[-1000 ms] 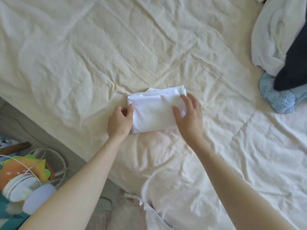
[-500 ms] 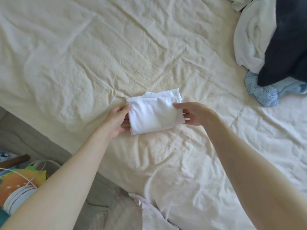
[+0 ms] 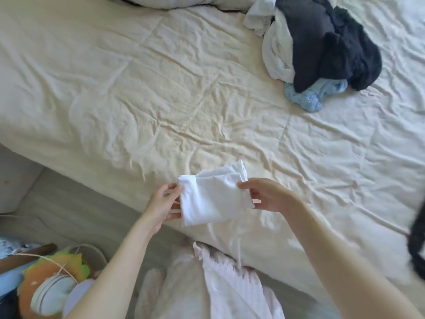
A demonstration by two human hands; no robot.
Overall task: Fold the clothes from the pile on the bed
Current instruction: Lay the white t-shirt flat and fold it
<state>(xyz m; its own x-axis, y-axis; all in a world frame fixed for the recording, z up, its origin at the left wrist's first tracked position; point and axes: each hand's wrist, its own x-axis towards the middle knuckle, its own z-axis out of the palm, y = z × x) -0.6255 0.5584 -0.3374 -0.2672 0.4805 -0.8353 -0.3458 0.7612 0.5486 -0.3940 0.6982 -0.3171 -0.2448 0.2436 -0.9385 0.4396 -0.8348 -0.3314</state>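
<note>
White folded garment point(image 3: 212, 199), flat on the bed point(image 3: 138, 100) a second ago, is now lifted clear, pinched by left hand point(image 3: 161, 203) and right hand point(image 3: 269, 196); the pile point(image 3: 322, 49) remains unfolded.

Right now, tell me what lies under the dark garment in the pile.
Under the dark garment a white cloth shows at its left side and a light blue lacy piece pokes out below. Anything else beneath it is covered and cannot be seen.

orange-green plush toy point(image 3: 49, 282) on floor lower left, white cord point(image 3: 92, 248) beside; perhaps pillow point(image 3: 179, 1) top edge.
</note>
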